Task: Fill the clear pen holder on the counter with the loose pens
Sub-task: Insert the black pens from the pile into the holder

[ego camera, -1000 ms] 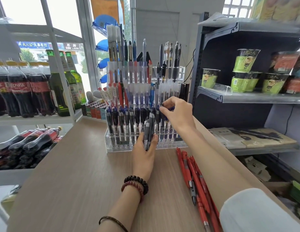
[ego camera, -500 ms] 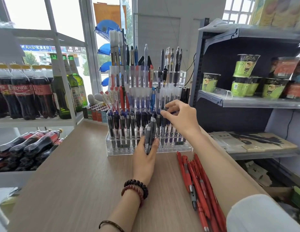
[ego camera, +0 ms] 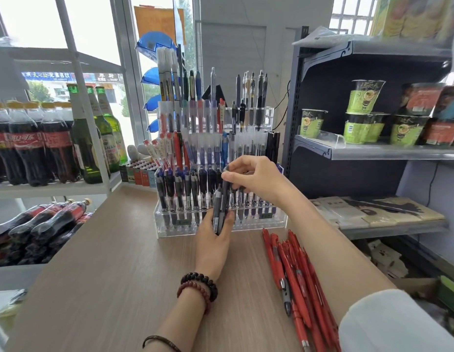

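Step in hand, as I judge it: pulling 1 pen out of the handful to slot it. The left hand (ego camera: 213, 246) sits on the counter (ego camera: 94, 262) just in front of the clear pen holder (ego camera: 271, 221), fingers clenched round a bunch of dark pens (ego camera: 217, 214) held upright. The right hand (ego camera: 258, 179) comes over from the right and pinches the top end of the single pen (ego camera: 225, 191) between thumb and fingertips. That pen's lower end sits in the bunch. The holder's front row looks mostly full, and the hands hide the middle slots, so I cannot tell which hole is free. The red pens (ego camera: 294, 270) lie loose on the counter, right of the left hand, near the holder. Next I'd lift the pen clear, left grip easing slightly, then set it tip-down over a free hole and drop it straight. With the red pens waiting, there's plenty left.
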